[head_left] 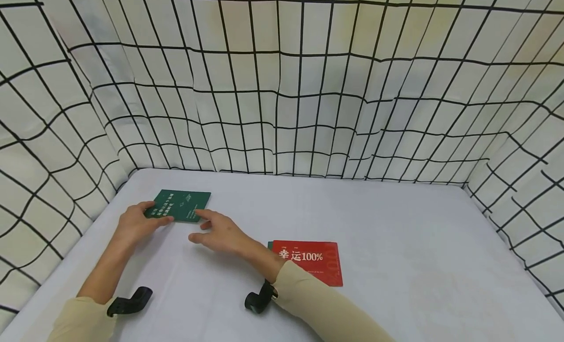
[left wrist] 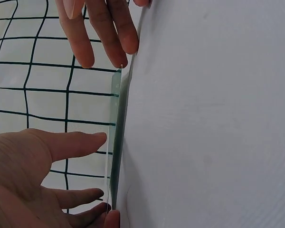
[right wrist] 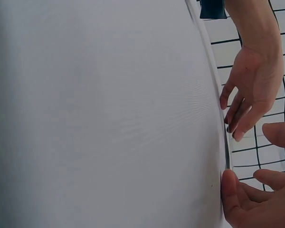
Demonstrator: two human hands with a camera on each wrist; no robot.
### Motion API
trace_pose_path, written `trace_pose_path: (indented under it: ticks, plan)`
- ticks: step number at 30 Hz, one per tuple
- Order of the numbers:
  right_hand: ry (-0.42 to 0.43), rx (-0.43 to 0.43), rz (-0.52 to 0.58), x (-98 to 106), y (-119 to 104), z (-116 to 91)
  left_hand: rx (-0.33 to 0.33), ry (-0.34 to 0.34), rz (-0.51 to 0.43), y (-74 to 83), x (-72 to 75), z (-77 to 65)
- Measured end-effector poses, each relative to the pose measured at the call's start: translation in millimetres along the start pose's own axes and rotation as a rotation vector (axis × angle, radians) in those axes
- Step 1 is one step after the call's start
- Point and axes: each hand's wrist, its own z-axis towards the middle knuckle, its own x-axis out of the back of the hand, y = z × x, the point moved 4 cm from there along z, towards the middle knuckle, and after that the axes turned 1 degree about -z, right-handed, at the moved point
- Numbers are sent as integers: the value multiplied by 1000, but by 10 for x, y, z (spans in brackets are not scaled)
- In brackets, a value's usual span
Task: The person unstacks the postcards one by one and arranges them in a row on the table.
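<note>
A dark green printed card [head_left: 180,205] with white characters lies at the far left of the white table; the left wrist view shows it nearly edge-on. My left hand [head_left: 138,222] rests at its left side, fingers on the left edge and thumb spread along the near edge. With my right hand [head_left: 222,232], I reach across to the near right corner, index fingertip right at it and the other fingers loosely bent. Partly behind my right forearm is a red card [head_left: 319,271] marked "100%", with a strip of green showing under its left edge.
White cloth covers the table [head_left: 396,234]. Black netting [head_left: 291,92] over pale sheeting rises behind it and along both sides. A black wrist-camera mount sits on each forearm, the left mount [head_left: 129,302] and the right mount [head_left: 260,299].
</note>
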Motion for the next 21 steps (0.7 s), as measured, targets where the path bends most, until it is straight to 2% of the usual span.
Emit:
trace_pose_path:
  ticks: [21]
  plan:
    - [-12,15,-40,-59,-16,109,17,28,-10,-72,-22,27]
